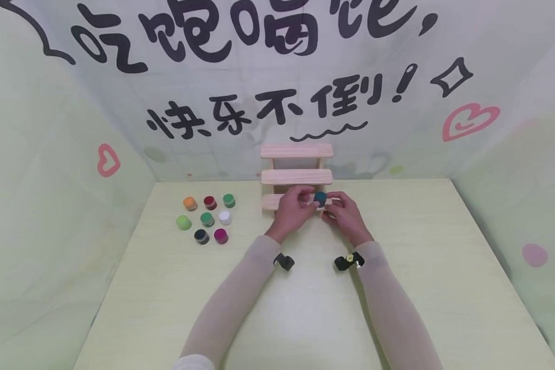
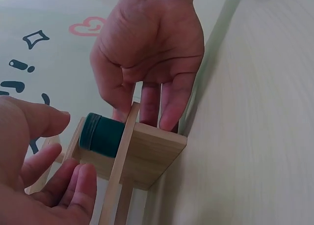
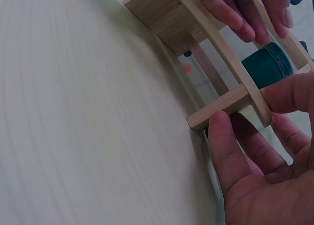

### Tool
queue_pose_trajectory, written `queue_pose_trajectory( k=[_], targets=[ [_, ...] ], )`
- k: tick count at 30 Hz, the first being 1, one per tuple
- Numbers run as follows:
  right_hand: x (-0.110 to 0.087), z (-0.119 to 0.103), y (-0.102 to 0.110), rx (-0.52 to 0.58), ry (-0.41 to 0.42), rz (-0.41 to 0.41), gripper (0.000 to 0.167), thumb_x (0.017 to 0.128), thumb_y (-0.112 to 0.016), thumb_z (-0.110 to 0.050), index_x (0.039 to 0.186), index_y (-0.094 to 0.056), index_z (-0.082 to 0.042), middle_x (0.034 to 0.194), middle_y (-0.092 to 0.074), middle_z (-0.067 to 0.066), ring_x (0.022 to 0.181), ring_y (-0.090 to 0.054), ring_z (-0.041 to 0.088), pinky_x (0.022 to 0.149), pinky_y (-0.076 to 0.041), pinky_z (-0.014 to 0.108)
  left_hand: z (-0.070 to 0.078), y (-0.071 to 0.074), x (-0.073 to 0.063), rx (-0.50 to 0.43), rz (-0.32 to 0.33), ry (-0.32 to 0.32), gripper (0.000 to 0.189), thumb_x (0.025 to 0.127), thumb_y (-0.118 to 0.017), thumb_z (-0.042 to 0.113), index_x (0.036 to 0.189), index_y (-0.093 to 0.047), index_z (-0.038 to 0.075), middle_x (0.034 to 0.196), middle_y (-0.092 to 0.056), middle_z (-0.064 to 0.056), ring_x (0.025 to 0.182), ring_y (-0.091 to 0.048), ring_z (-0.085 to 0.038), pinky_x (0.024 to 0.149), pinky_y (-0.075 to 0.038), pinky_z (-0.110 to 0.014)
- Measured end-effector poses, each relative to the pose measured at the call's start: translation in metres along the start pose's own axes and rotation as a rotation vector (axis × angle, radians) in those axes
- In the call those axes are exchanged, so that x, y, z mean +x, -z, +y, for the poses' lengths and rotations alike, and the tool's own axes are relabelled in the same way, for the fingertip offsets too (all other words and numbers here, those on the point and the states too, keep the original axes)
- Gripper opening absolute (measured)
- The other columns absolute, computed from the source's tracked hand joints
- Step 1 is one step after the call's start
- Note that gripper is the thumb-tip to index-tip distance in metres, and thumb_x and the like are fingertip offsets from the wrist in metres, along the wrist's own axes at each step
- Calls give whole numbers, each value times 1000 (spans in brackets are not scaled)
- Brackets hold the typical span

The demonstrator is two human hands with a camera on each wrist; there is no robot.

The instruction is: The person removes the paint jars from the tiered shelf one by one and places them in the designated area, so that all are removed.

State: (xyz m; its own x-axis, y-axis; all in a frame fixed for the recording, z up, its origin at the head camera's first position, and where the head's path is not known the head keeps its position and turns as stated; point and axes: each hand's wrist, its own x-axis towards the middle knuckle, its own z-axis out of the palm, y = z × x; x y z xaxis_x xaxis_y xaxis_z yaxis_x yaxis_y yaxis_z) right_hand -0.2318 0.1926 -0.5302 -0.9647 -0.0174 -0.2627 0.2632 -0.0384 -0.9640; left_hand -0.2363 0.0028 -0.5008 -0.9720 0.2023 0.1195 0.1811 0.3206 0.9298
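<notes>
A small teal paint pot (image 1: 320, 199) sits on the lowest step near the right end of a three-tiered wooden rack (image 1: 297, 177). My left hand (image 1: 292, 213) is just left of the pot. In the left wrist view, this left hand (image 2: 54, 203) has loosely bent fingers around a gap, apart from the teal pot (image 2: 102, 135). My right hand (image 1: 349, 216) is at the step's right end. The right wrist view shows the right hand (image 3: 265, 176) gripping that wooden end, thumb and fingers around it, a fingertip close beside the pot.
Left of the rack, several small paint pots stand grouped on the pale table (image 1: 166, 298), among them an orange pot (image 1: 190, 203), a white pot (image 1: 225, 217) and a magenta pot (image 1: 221, 236). A printed cloth backdrop (image 1: 240, 159) rises behind the rack.
</notes>
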Motion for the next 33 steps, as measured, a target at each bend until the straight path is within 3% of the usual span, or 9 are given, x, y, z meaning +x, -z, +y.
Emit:
queue_pose_trajectory(
  k=[11, 21, 28, 33],
  targets=[
    [0, 0, 0, 11, -5, -14, 32, 102, -59, -5, 134, -56, -10, 105, -73, 0, 95, -71, 13, 91, -64, 29, 1, -13, 10, 86, -53, -11, 50, 96, -77, 20, 142, -62, 11, 137, -65, -6, 124, -66, -19, 91, -59, -18],
    [2, 1, 2, 11, 2, -12, 31, 102, -60, -5, 132, -57, -11, 105, -73, -1, 97, -70, 12, 89, -64, 28, 1, -14, 14, 200, -75, -28, 45, 97, -78, 25, 139, -66, 16, 131, -73, -2, 119, -69, -16, 98, -59, -29],
    [3, 3, 1, 26, 0, -16, 30, 102, -62, -5, 130, -59, -13, 107, -74, 0, 97, -70, 12, 87, -64, 27, -1, -11, 10, 140, -75, -13, 40, 96, -80, 21, 135, -69, 18, 122, -75, -3, 106, -72, -14, 91, -61, -27],
    [4, 3, 1, 19, 3, -7, 31, 101, -62, -5, 132, -60, -14, 107, -73, 2, 95, -70, 13, 88, -64, 27, -1, -7, 7, 116, -83, -17, 41, 95, -80, 21, 135, -69, 18, 121, -75, -2, 105, -72, -13, 89, -62, -27]
  ],
)
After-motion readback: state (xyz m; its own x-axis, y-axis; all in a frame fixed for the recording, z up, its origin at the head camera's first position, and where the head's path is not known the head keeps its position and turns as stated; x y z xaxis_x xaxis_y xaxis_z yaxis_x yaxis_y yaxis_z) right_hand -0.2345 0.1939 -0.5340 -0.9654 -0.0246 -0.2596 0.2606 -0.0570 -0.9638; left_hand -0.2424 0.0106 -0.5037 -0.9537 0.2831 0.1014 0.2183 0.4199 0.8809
